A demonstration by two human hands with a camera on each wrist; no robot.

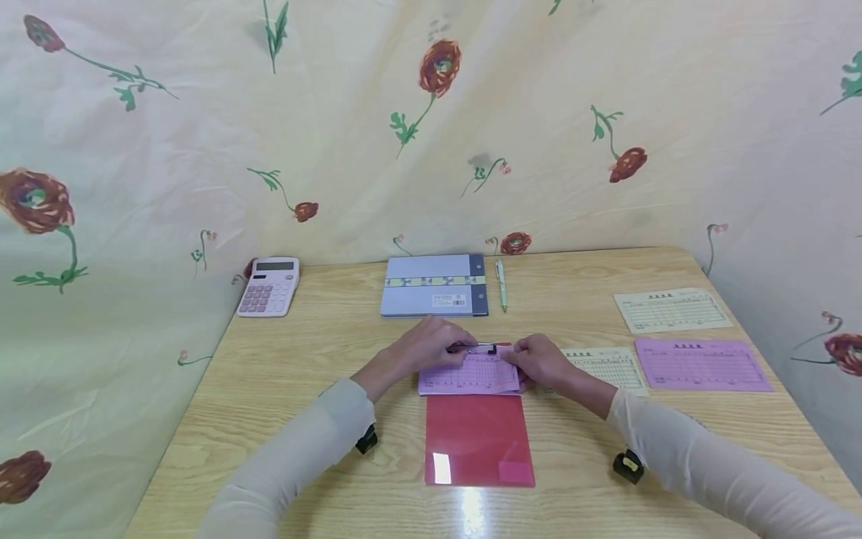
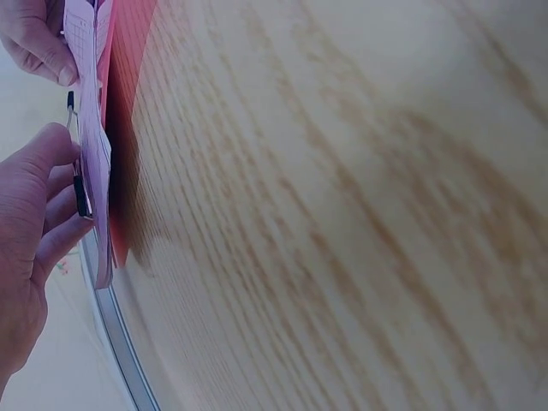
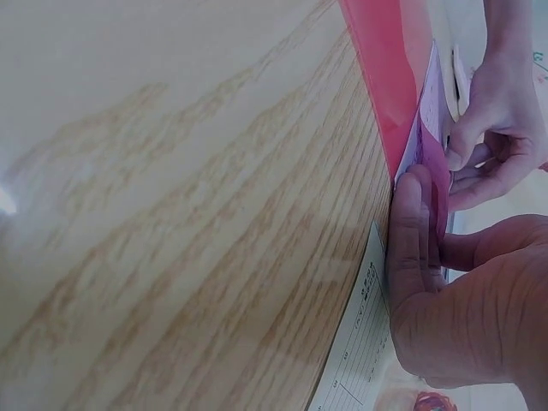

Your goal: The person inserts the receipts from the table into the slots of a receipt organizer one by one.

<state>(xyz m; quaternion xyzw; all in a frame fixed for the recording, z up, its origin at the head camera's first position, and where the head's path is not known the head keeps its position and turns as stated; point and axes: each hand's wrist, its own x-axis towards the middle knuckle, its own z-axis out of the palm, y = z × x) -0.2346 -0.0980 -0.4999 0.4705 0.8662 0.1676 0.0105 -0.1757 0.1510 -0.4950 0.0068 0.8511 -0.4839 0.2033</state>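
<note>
1. A glossy red rectangular plastic board point(image 1: 479, 442) runs toward you from your grip.
2. Purple printed paper forms point(image 1: 471, 376) cover its far part, right at your grip.
3. Your right hand point(image 1: 540, 361) pinches their right edge, curled fingers plain only in the right wrist view.
4. Your left hand point(image 1: 431, 346) pinches a black-ended metal clip point(image 2: 81, 195), side-on in the left wrist view.

Both arms reach forward and inward over the table point(image 1: 330, 329), converging short of its far edge, about midway between its left and right edges. Pale long sleeves, left sleeve point(image 1: 303, 438) and right sleeve point(image 1: 707, 453), both leave the hands bare. Left hand point(image 1: 429, 344): thumb opposed to the fingers, pinching. Right hand point(image 1: 541, 359): thumb likewise opposed to the fingers in a pinch. Hands near each other, not touching.
</note>
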